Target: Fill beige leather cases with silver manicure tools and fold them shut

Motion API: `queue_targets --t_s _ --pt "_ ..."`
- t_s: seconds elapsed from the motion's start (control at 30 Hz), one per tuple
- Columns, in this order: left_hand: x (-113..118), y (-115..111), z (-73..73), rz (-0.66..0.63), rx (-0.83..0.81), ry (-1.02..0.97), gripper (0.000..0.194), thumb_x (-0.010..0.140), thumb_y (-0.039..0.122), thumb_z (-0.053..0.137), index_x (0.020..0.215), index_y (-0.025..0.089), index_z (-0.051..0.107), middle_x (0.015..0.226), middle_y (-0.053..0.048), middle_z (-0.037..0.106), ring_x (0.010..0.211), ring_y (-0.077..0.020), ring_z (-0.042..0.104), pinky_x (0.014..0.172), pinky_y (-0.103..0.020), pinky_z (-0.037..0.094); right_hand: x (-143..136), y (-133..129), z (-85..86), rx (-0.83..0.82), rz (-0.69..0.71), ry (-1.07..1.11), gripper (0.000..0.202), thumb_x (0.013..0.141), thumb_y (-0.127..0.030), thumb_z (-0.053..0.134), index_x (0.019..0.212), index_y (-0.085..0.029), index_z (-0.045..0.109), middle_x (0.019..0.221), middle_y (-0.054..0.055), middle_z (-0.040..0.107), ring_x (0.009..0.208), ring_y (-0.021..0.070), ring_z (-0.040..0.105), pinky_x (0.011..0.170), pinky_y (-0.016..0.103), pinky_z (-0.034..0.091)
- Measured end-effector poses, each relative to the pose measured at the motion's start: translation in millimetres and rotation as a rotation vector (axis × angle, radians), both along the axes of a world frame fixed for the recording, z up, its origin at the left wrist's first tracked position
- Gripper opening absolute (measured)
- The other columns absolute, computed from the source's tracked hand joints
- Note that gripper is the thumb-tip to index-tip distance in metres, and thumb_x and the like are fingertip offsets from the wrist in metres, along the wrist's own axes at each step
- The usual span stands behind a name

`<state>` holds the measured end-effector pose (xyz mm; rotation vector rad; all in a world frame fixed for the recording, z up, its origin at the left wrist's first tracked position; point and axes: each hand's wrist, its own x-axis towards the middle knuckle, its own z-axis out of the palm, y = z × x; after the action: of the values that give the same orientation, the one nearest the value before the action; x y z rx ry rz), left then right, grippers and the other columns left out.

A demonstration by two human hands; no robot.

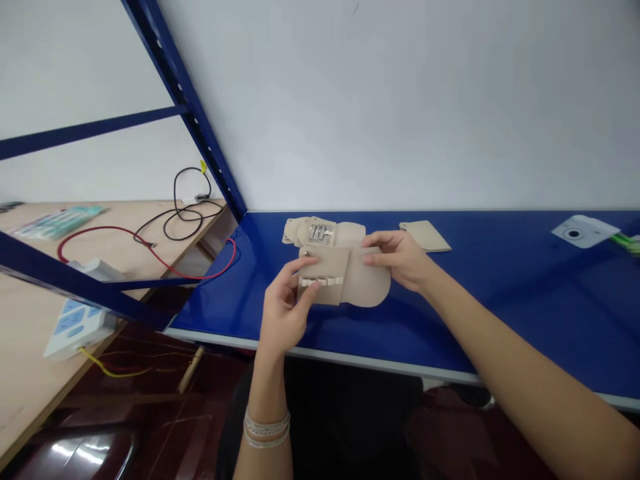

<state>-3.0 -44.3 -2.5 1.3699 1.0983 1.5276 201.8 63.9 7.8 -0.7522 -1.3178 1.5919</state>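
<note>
An opened beige case (pixel 367 283) is held above the blue table, its rounded flap to the right and a pocketed panel with a pale strip to the left. My left hand (pixel 287 310) pinches the left panel, thumb on the strip, fingers near a small snap. The upper right edge of the case is between the thumb and fingers of my right hand (pixel 400 260). Behind it lies another open case (pixel 350 233) with small metal tools (pixel 319 233) in it, beside several overlapping beige pieces (pixel 293 230). A closed beige case (pixel 427 235) rests farther right.
The blue table (pixel 500 287) meets a pale wall. At its right are a white item with a dark circle (pixel 585 230) and a green object (pixel 625 243). Blue shelf posts (pixel 193 113), cables (pixel 187 213) and a power strip (pixel 80 327) stand left.
</note>
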Motion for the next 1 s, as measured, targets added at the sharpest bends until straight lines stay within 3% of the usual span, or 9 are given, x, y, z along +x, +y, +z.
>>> queue_targets --t_s 0.13,0.2,0.3,0.4,0.5,0.6,1.0 --pt "2.6 -0.7 2.2 -0.021 0.016 -0.051 0.061 0.085 0.029 0.066 0.139 0.022 0.039 0.096 -0.008 0.072 0.083 -0.0163 0.068 0.077 -0.026 0.054 1.0 -3.0 5.7 0.025 0.000 0.013 0.029 0.042 -0.019 0.092 0.064 -0.019 0.072 0.071 0.000 0.066 0.065 0.0121 0.059 0.063 0.028 0.051" --pt "2.7 0.5 2.1 -0.012 0.013 -0.044 0.064 0.084 0.027 0.067 0.140 0.022 0.037 0.097 -0.008 0.073 0.088 -0.0171 0.069 0.083 -0.028 0.054 1.8 -4.2 7.9 0.068 0.037 0.018 0.026 0.044 -0.017 0.091 0.062 -0.020 0.073 0.069 -0.001 0.064 0.063 0.0115 0.057 0.059 0.027 0.049" --pt "1.2 3.5 -0.8 0.032 0.031 -0.009 0.056 0.083 0.026 0.068 0.133 0.020 0.046 0.101 -0.009 0.072 0.094 -0.0185 0.068 0.088 -0.030 0.053 3.1 -5.3 9.8 0.133 0.103 0.018 0.021 0.048 -0.015 0.088 0.062 -0.021 0.074 0.066 -0.001 0.063 0.061 0.0113 0.056 0.055 0.025 0.046" --pt "-1.6 6.5 -5.7 0.113 0.079 0.063 0.033 0.080 0.024 0.070 0.111 0.016 0.062 0.101 -0.008 0.072 0.095 -0.0187 0.067 0.090 -0.030 0.052 4.0 -6.2 10.8 0.166 0.151 0.028 0.019 0.051 -0.013 0.087 0.063 -0.022 0.076 0.065 0.000 0.062 0.060 0.0110 0.056 0.053 0.024 0.045" --pt "-4.4 7.5 -9.5 0.223 0.090 0.149 0.019 0.078 0.024 0.072 0.094 0.016 0.069 0.094 -0.006 0.072 0.090 -0.0177 0.067 0.089 -0.029 0.051 4.5 -7.7 12.0 0.198 0.165 0.018 0.019 0.051 -0.012 0.087 0.063 -0.022 0.076 0.064 0.000 0.062 0.057 0.0103 0.054 0.051 0.025 0.044" --pt "-5.8 6.6 -9.2 0.281 0.088 0.209 0.016 0.077 0.025 0.072 0.091 0.017 0.070 0.094 -0.006 0.072 0.091 -0.0186 0.066 0.090 -0.031 0.051 4.6 -10.0 13.9 0.236 0.148 -0.014 0.018 0.050 -0.013 0.087 0.061 -0.022 0.076 0.065 0.001 0.062 0.057 0.0102 0.053 0.048 0.024 0.043" --pt "-4.5 3.5 -1.3 0.244 0.078 0.296 0.013 0.082 0.022 0.066 0.093 0.018 0.070 0.099 -0.006 0.072 0.095 -0.0195 0.066 0.090 -0.030 0.049 4.7 -14.4 14.4 0.314 0.177 -0.072 0.017 0.055 -0.014 0.087 0.063 -0.025 0.076 0.066 0.000 0.060 0.055 0.0094 0.052 0.051 0.027 0.046"
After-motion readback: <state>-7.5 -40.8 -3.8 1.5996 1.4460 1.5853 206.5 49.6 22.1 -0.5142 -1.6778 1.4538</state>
